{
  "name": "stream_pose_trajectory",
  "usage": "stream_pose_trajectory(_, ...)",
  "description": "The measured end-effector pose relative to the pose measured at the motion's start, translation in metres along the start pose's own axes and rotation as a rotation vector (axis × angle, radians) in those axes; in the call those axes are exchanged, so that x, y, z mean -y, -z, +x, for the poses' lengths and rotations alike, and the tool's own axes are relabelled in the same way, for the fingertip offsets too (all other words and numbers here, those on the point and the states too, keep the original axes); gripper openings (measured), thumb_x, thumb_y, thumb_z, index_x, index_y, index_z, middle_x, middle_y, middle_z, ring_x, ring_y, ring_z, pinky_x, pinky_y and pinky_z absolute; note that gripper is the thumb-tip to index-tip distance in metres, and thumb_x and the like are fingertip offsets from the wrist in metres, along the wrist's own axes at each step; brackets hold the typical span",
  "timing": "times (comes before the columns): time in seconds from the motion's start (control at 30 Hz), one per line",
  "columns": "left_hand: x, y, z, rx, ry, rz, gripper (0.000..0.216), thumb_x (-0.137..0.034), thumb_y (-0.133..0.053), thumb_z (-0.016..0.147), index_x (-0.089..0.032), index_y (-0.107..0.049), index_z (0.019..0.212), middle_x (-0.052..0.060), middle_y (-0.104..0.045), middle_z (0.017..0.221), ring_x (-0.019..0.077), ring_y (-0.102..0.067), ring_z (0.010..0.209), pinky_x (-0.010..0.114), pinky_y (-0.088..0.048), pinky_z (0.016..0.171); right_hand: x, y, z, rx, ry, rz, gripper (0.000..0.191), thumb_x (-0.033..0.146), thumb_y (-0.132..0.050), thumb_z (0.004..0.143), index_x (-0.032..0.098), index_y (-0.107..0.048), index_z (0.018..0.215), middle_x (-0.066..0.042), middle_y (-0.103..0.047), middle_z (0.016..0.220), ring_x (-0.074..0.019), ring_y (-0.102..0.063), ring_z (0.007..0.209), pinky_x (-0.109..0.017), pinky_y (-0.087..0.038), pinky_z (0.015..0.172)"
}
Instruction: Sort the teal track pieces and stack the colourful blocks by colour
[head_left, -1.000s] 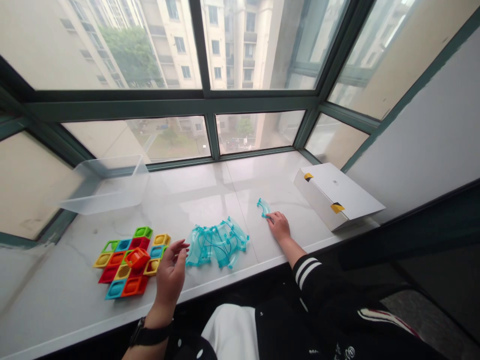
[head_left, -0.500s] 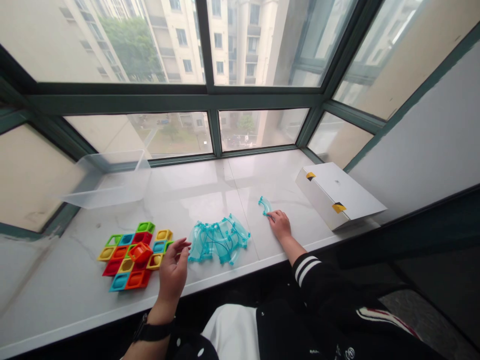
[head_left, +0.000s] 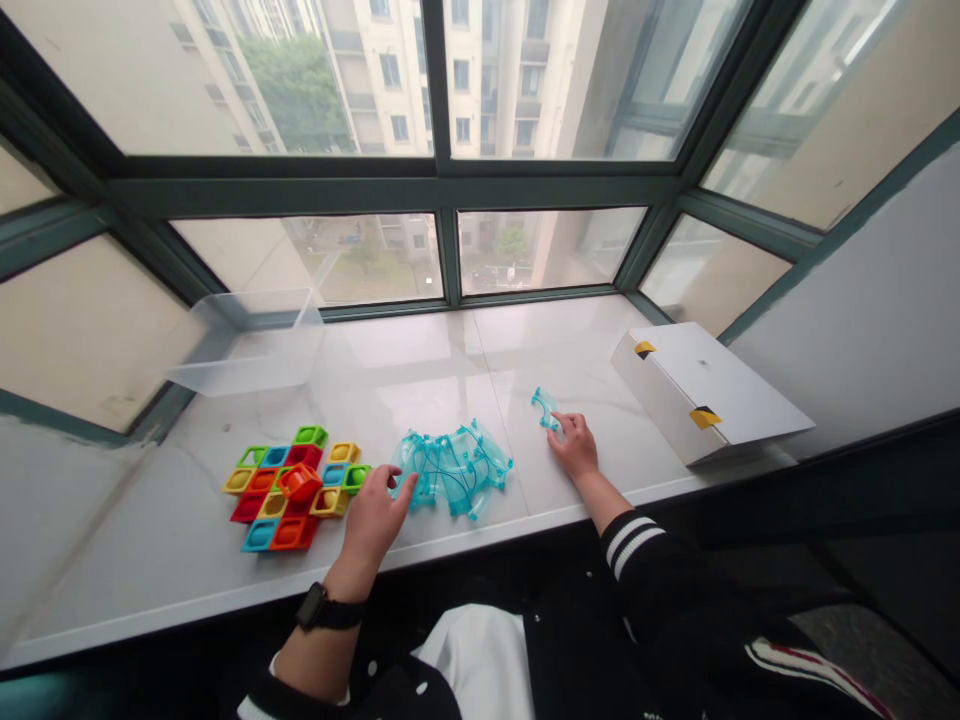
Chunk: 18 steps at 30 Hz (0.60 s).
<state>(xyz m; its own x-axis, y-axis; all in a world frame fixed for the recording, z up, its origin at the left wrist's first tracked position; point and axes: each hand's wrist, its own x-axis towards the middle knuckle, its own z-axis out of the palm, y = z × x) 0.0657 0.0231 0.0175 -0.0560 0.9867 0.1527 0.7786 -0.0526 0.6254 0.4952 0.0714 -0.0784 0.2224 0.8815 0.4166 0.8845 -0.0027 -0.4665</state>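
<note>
Beside the left edge of a cluster of clear teal marble-run track pieces (head_left: 454, 468) is my left hand (head_left: 375, 515), thumb and fingers apart, its fingertips at the nearest piece. Whether they touch it I cannot tell. Farther right, my right hand (head_left: 576, 447) pinches the near end of a single curved teal track piece (head_left: 543, 405) lying on the white counter. Left of my left hand sit several red, yellow, green, blue and orange blocks (head_left: 289, 490) with round hollows, packed close together. One orange block is tilted on top of the others.
A clear plastic bin (head_left: 247, 370) stands at the back left by the window. At the right, a white box (head_left: 705, 390) with yellow-and-black tape tabs lies near the wall. The white counter (head_left: 480, 340) ends in a front edge close to my body.
My left hand has moved right, to the edge of the teal track cluster. My right hand stays on the curved track piece, its fingers shifted slightly. The camera view has turned a little left.
</note>
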Motion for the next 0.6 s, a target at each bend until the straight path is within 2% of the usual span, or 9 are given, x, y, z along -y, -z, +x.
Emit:
stream_pose_trajectory(0.1, -0.005, 0.0, 0.006, 0.052, -0.01, 0.041, 0.041, -0.063, -0.057, 0.09, -0.024, -0.065, 0.081, 0.006, -0.064, 0.084, 0.0251, -0.063, 0.079, 0.035, -0.048, 0.07, 0.0, 0.001, 0.0, 0.0, -0.007, 0.004, 0.044, 0.036, -0.061, 0.092, 0.024, -0.068, 0.133, -0.011, -0.061, 0.117, -0.0261, -0.063, 0.1, -0.04, -0.055, 0.09)
stream_pose_trajectory(0.2, -0.009, 0.002, 0.008, 0.08, -0.007, 0.01, 0.036, -0.056, -0.056, 0.089, -0.024, -0.062, 0.074, 0.005, -0.063, 0.082, 0.024, -0.062, 0.077, 0.037, -0.049, 0.073, -0.001, 0.0, 0.0, -0.006, -0.015, 0.014, 0.046, 0.036, -0.061, 0.091, 0.023, -0.065, 0.135, -0.011, -0.061, 0.12, -0.0252, -0.063, 0.095, -0.041, -0.055, 0.089)
stream_pose_trajectory(0.37, -0.008, 0.009, 0.009, 0.036, 0.021, -0.223, 0.036, -0.057, -0.057, 0.088, -0.023, -0.062, 0.077, 0.004, -0.064, 0.083, 0.0225, -0.063, 0.081, 0.037, -0.054, 0.079, -0.003, -0.002, -0.001, -0.015, 0.001, 0.029, 0.049, 0.038, -0.06, 0.091, 0.022, -0.062, 0.137, -0.013, -0.062, 0.123, -0.0257, -0.064, 0.094, -0.041, -0.055, 0.09)
stream_pose_trajectory(0.5, -0.008, 0.013, 0.006, -0.028, 0.041, -0.408, 0.037, -0.058, -0.061, 0.089, -0.021, -0.064, 0.084, 0.007, -0.067, 0.099, 0.0234, -0.066, 0.096, 0.036, -0.06, 0.082, -0.003, -0.002, -0.001, -0.018, -0.014, 0.045, 0.049, 0.039, -0.06, 0.09, 0.021, -0.062, 0.136, -0.014, -0.062, 0.124, -0.0263, -0.064, 0.093, -0.042, -0.056, 0.088)
stream_pose_trajectory(0.6, -0.01, 0.013, 0.004, -0.028, 0.093, -0.517, 0.042, -0.062, -0.062, 0.09, -0.02, -0.063, 0.089, 0.009, -0.067, 0.105, 0.0233, -0.07, 0.097, 0.037, -0.063, 0.082, -0.002, 0.003, 0.0, -0.057, 0.013, 0.074, 0.049, 0.038, -0.059, 0.09, 0.019, -0.062, 0.135, -0.015, -0.062, 0.122, -0.0298, -0.063, 0.103, -0.046, -0.055, 0.096)
